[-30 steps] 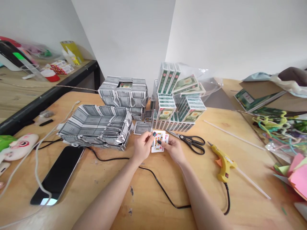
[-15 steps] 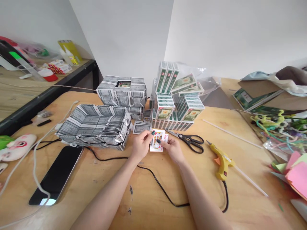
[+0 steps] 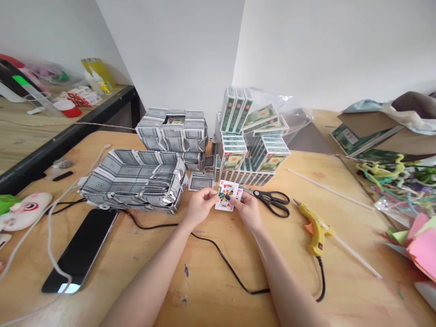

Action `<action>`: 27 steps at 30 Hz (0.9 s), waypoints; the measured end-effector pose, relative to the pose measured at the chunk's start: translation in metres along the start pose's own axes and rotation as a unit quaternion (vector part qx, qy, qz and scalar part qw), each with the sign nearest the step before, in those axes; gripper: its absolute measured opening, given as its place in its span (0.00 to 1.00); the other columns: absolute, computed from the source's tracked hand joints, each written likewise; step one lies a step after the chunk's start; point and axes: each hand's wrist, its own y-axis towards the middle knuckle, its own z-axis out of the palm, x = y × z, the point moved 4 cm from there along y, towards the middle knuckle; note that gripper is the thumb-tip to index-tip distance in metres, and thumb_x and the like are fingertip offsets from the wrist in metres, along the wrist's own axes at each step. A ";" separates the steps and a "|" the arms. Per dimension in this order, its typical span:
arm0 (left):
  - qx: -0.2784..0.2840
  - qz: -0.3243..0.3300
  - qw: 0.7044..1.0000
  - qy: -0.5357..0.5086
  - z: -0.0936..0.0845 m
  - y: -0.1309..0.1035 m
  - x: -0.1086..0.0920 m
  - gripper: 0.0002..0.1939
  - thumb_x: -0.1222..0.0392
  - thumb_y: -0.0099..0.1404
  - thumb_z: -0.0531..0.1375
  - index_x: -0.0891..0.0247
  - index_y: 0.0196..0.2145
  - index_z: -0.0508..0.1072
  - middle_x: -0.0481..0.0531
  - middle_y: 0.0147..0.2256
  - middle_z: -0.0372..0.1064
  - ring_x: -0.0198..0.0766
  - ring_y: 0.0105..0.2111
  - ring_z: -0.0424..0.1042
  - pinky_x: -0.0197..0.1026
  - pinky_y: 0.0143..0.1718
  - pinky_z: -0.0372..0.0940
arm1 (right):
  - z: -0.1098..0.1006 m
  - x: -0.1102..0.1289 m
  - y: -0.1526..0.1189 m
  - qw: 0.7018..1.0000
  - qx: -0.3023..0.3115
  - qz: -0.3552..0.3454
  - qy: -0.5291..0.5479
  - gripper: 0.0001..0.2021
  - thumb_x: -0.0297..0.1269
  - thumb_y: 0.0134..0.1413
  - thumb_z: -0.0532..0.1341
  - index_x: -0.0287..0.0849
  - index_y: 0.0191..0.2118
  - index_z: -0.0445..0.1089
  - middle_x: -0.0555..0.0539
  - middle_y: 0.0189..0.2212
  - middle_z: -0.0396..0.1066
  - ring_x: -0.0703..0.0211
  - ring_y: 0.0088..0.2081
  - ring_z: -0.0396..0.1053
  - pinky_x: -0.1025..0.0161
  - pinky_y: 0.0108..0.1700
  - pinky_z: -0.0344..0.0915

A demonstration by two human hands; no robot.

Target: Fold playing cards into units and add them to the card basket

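Between my hands are playing cards [image 3: 225, 187], face up, a red king on top and another card showing behind its right edge. My left hand [image 3: 201, 205] pinches their left side with thumb on the face. From the right, my right hand [image 3: 248, 210] grips them the same way. Just beyond my left fingers lies a small pile of face-down cards [image 3: 200, 181]. Black-handled scissors [image 3: 272, 201] rest right beside my right hand. At the left stands an open box made of folded cards [image 3: 127, 184], with loose folded cards inside its right end.
Behind the open box is another card-built box [image 3: 173, 131]. Stacked card packs [image 3: 235, 156] rise at the back centre. A yellow glue gun [image 3: 318, 231] and glue stick [image 3: 329, 189] lie right. A phone [image 3: 81, 250] sits left; a black cable [image 3: 218, 247] crosses the table.
The cards have tilted and risen slightly, so the king's upper corner shows. My left thumb has slid down from the top edge to the middle of the card face.
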 end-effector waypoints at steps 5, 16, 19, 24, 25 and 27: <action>-0.003 0.015 1.000 0.022 0.000 0.000 -0.001 0.07 0.60 0.53 0.57 0.65 0.22 0.66 0.43 0.20 0.60 0.29 0.21 0.58 0.32 0.25 0.55 | 0.000 -0.003 0.001 1.000 -0.002 0.011 -0.007 0.15 0.43 0.37 0.66 0.41 0.34 0.73 0.47 0.31 0.75 0.52 0.31 0.72 0.57 0.33 0.68; -0.078 0.076 0.986 0.124 -0.006 -0.001 -0.004 0.05 0.60 0.55 0.56 0.64 0.26 0.67 0.47 0.24 0.67 0.32 0.26 0.66 0.33 0.29 0.60 | 0.005 0.006 0.000 0.999 0.001 -0.030 0.014 0.13 0.42 0.46 0.61 0.43 0.38 0.71 0.47 0.38 0.73 0.52 0.39 0.71 0.57 0.39 0.68; -0.098 0.085 0.980 0.151 -0.008 -0.001 -0.004 0.04 0.61 0.55 0.55 0.64 0.26 0.67 0.47 0.24 0.67 0.33 0.26 0.67 0.33 0.29 0.61 | 0.005 0.006 0.000 0.999 0.006 -0.044 -0.005 0.12 0.41 0.47 0.60 0.42 0.38 0.71 0.46 0.38 0.73 0.52 0.39 0.71 0.56 0.39 0.68; -0.116 0.083 0.976 0.164 -0.006 -0.001 -0.003 0.04 0.62 0.55 0.55 0.64 0.26 0.67 0.47 0.23 0.67 0.32 0.25 0.67 0.33 0.28 0.61 | 0.002 0.004 0.000 0.997 -0.006 -0.062 -0.050 0.11 0.40 0.48 0.59 0.41 0.37 0.71 0.46 0.36 0.74 0.52 0.36 0.72 0.56 0.38 0.68; -0.116 0.085 0.975 0.167 -0.004 -0.001 -0.003 0.04 0.62 0.55 0.55 0.64 0.26 0.66 0.46 0.23 0.67 0.32 0.24 0.67 0.33 0.28 0.61 | 0.002 0.004 0.000 0.996 -0.010 -0.064 -0.056 0.11 0.40 0.48 0.59 0.41 0.37 0.71 0.45 0.36 0.74 0.52 0.36 0.72 0.56 0.38 0.68; -0.110 0.092 0.974 0.174 -0.001 -0.002 -0.004 0.04 0.62 0.55 0.55 0.64 0.25 0.66 0.46 0.23 0.67 0.31 0.24 0.67 0.32 0.27 0.61 | 0.000 0.004 0.000 0.995 -0.023 -0.069 -0.073 0.11 0.40 0.48 0.59 0.41 0.36 0.70 0.45 0.35 0.74 0.52 0.35 0.72 0.56 0.37 0.68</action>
